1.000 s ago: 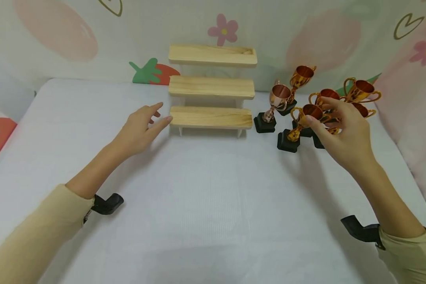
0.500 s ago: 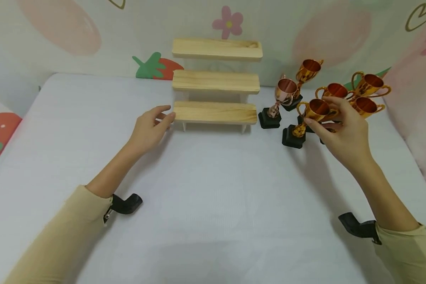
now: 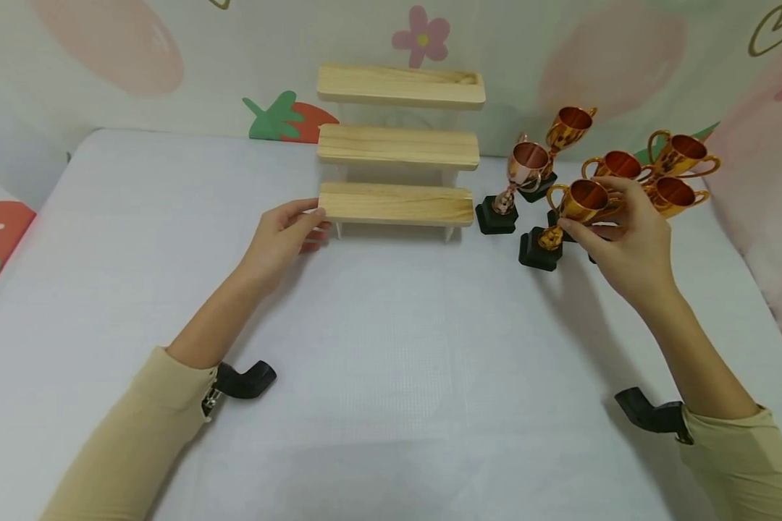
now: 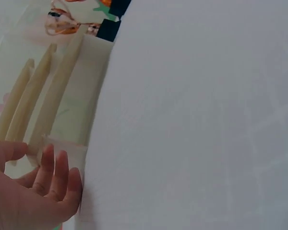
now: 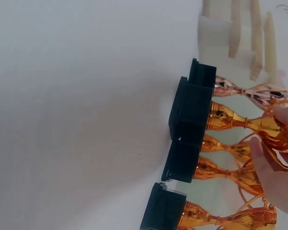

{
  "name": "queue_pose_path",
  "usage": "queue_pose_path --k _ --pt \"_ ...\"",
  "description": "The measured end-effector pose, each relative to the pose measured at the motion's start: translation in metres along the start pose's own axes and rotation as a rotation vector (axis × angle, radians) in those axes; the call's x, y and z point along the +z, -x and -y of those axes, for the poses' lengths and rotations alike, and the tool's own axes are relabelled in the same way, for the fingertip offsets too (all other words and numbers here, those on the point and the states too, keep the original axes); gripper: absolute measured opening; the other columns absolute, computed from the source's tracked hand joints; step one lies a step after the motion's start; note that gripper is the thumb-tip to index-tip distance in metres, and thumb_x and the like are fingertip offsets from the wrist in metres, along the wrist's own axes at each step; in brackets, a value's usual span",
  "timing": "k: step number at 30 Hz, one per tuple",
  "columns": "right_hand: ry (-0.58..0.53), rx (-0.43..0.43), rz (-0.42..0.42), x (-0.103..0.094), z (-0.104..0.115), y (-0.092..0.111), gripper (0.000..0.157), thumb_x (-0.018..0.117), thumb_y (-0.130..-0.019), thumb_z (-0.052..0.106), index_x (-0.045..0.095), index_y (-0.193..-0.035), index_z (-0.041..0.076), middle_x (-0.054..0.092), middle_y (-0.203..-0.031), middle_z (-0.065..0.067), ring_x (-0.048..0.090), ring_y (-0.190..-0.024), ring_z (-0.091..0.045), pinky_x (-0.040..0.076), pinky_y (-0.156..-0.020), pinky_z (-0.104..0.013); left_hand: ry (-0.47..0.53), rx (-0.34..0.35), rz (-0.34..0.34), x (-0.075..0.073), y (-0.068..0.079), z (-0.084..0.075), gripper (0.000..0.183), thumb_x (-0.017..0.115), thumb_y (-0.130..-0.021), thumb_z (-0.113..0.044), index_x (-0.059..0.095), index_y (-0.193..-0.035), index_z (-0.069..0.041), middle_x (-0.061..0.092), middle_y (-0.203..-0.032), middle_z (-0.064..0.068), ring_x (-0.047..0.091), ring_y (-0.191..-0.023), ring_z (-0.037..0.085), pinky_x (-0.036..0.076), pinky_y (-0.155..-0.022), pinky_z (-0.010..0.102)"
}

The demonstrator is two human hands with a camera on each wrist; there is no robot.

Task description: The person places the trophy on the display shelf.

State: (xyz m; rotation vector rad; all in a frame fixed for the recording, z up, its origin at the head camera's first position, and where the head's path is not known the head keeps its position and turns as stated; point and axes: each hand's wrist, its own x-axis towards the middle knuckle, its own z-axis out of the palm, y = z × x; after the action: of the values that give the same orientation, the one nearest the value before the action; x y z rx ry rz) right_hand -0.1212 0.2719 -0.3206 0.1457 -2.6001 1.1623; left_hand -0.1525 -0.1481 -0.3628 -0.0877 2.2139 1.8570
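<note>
A pale backdrop (image 3: 234, 43), printed with strawberries and flowers, rises behind a white-covered bench (image 3: 391, 347). Near the rear is a three-tier wooden stand (image 3: 397, 146), its boards running left to right; to its right is a cluster of trophies. The front gold trophy (image 3: 581, 200), nearest the viewer, lies within the right grip (image 3: 635, 242), thumb and fingers closed about its cup from opposite sides. Its long axis is upright, with the cup above and the black base (image 3: 539, 250) at bench level; whether the base bears fully on the cloth cannot be told. The left grip (image 3: 276, 239) is nearly closed, thumb and forefinger about the left end of the lowest tier (image 3: 394, 204). The governing relation, as judged here: the held trophy is right of the stand and slightly nearer the viewer, with the rose-gold trophy (image 3: 528, 161) standing between them, farther back. The right hand is the nearer to every trophy, including the other gold trophies (image 3: 680, 153) behind.
</note>
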Motion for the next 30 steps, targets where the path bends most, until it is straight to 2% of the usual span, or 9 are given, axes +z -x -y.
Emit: queue_pose_path --k 3,9,13,16,20,30 --pt "-0.007 0.004 -0.002 0.0 0.001 0.0 0.062 0.081 -0.09 -0.004 0.051 -0.144 -0.005 0.059 -0.114 0.013 0.06 -0.092 0.012 0.049 -0.08 -0.002 0.035 -0.015 0.002 0.001 0.0 0.001 0.05 0.052 -0.112 -0.021 0.046 -0.155 0.003 0.068 -0.113 0.004 0.066 -0.1 0.008 0.054 -0.093 0.022" --pt "0.003 0.012 -0.001 -0.002 0.006 0.001 0.062 0.081 -0.091 -0.002 0.05 -0.145 -0.005 0.059 -0.114 0.014 0.06 -0.092 0.014 0.049 -0.08 -0.002 0.087 -0.024 -0.006 0.004 0.001 0.004 0.049 0.052 -0.113 -0.021 0.046 -0.155 0.003 0.069 -0.106 -0.005 0.067 -0.098 0.005 0.052 -0.096 0.023" --pt "-0.011 0.003 0.006 -0.003 0.011 0.0 0.062 0.081 -0.091 -0.002 0.05 -0.145 -0.005 0.059 -0.114 0.016 0.061 -0.091 0.014 0.05 -0.08 -0.003 0.179 -0.02 0.0 0.004 0.001 0.005 0.048 0.051 -0.112 -0.016 0.046 -0.154 0.007 0.069 -0.099 -0.009 0.068 -0.096 0.004 0.054 -0.095 0.022" --pt "-0.023 -0.006 0.008 -0.002 0.014 -0.001 0.062 0.081 -0.09 -0.003 0.051 -0.145 -0.004 0.059 -0.116 0.017 0.062 -0.091 0.013 0.05 -0.081 -0.003 0.24 -0.024 0.009 0.004 0.001 0.005 0.048 0.051 -0.112 -0.014 0.044 -0.154 0.009 0.07 -0.098 -0.009 0.069 -0.094 0.004 0.055 -0.093 0.02" --pt "-0.044 -0.021 0.01 -0.001 0.019 -0.001 0.062 0.081 -0.09 -0.005 0.052 -0.145 -0.003 0.06 -0.118 0.017 0.063 -0.092 0.011 0.051 -0.082 -0.004 0.265 -0.036 0.019 0.003 0.001 0.004 0.049 0.05 -0.112 -0.013 0.041 -0.155 0.009 0.07 -0.098 -0.008 0.07 -0.094 0.004 0.055 -0.09 0.018" --pt "-0.054 -0.051 0.038 0.002 0.036 -0.002 0.062 0.081 -0.088 -0.006 0.054 -0.144 -0.002 0.059 -0.118 0.02 0.065 -0.094 0.006 0.051 -0.083 -0.004 0.261 -0.061 0.023 0.002 0.002 0.003 0.051 0.051 -0.113 -0.016 0.04 -0.157 0.006 0.068 -0.106 -0.004 0.068 -0.099 0.007 0.054 -0.092 0.018"
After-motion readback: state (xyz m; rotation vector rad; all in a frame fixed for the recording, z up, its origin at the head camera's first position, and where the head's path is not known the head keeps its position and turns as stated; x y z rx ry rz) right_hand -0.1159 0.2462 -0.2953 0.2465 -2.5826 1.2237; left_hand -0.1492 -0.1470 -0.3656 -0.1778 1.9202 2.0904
